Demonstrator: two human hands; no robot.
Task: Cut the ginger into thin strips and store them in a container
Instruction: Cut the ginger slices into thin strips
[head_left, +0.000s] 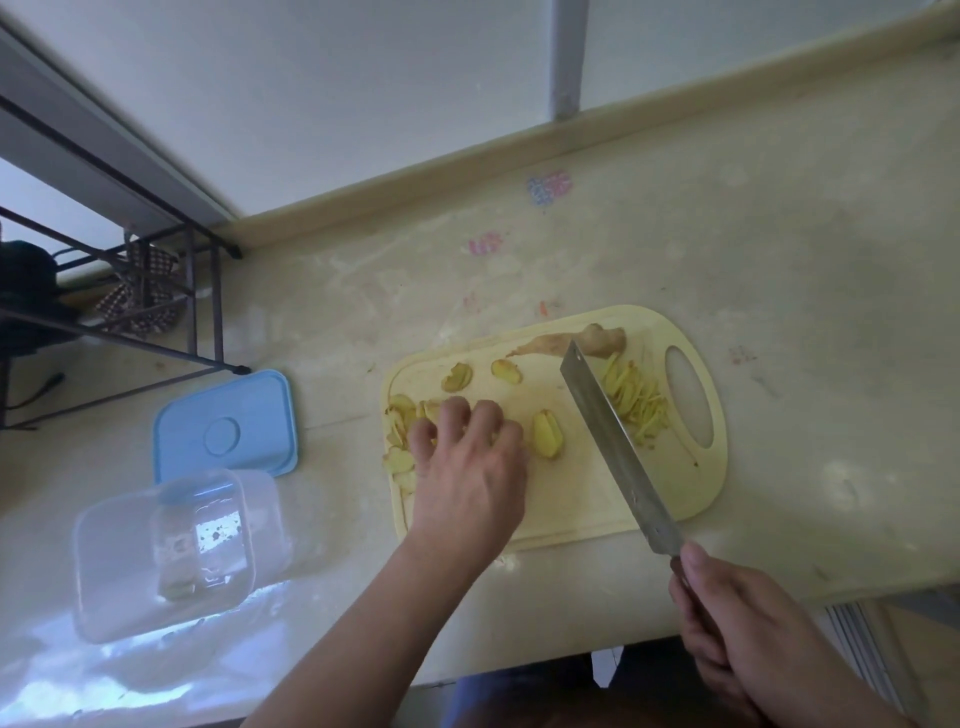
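Ginger slices (546, 434) lie scattered over the left half of the pale yellow cutting board (696, 499); 2 more slices sit further back, and a heap of finished thin strips (636, 402) lies at the right, near the board's handle hole. An uncut ginger knob (597, 340) rests along the far edge, we judge kept aside for later. Our left hand (467, 467) is spread, fingers curved down onto the slices at the left, apparently gathering them into a stack for cutting; whether it actually pinches any we cannot tell. Our right hand (743, 639) is wrapped around the cleaver (618, 447) handle, the blade lying diagonally between slices and strips, which keeps the cut pile separate. On the counter (779, 234) left of the board stand the clear container (171, 556), holding no strips as far as we see, and its blue lid (226, 423) just behind it. Slicing looks partly done; storage not yet begun.
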